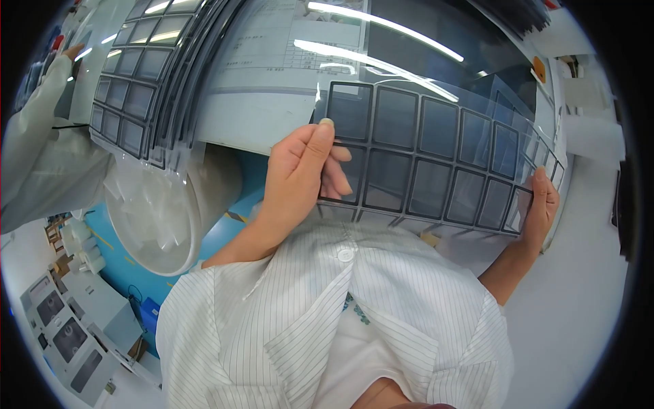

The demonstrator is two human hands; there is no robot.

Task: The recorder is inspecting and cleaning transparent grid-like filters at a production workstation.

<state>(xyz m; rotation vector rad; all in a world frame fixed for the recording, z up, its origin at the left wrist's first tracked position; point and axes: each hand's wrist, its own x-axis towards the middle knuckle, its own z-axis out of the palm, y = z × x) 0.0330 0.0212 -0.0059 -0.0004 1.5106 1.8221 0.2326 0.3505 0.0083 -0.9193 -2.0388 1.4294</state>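
In front of my chest I hold a clear plastic sheet [428,146] printed with two rows of dark-bordered rectangles. My left hand [294,167] is closed on its left end, thumb on top and some fingers showing through the film. At the other end, my right hand [540,208] grips the edge, its thumb lying on the upper face. The sheet is tilted, bends a little toward the right, and catches reflections of the ceiling lights. Beyond it lies a dark, glossy surface [436,24] on the table.
A stack of similar framed sheets [133,88] overhangs the table's edge on the left. Below it stands a white bin [221,178] with a plastic liner. A co-worker's white sleeve [37,129] is at far left. A printed paper [262,51] lies on the worktable [235,119].
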